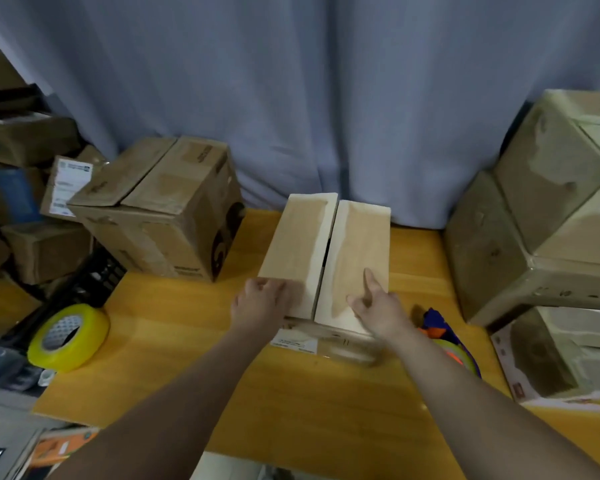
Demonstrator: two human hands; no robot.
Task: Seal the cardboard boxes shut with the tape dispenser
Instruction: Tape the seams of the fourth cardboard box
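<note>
Wooden table (174, 341) with box (326, 254), tape roll (84, 344), dispenser (437, 322)

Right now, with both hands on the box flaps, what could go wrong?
The box flaps leave a dark gap at the seam, untaped; if the left hand or right hand lifts, they may spring open. The tape dispenser lies partly hidden beside the right forearm, so reaching back could knock it. The yellow tape roll sits at the left edge of the table and might fall.
</note>
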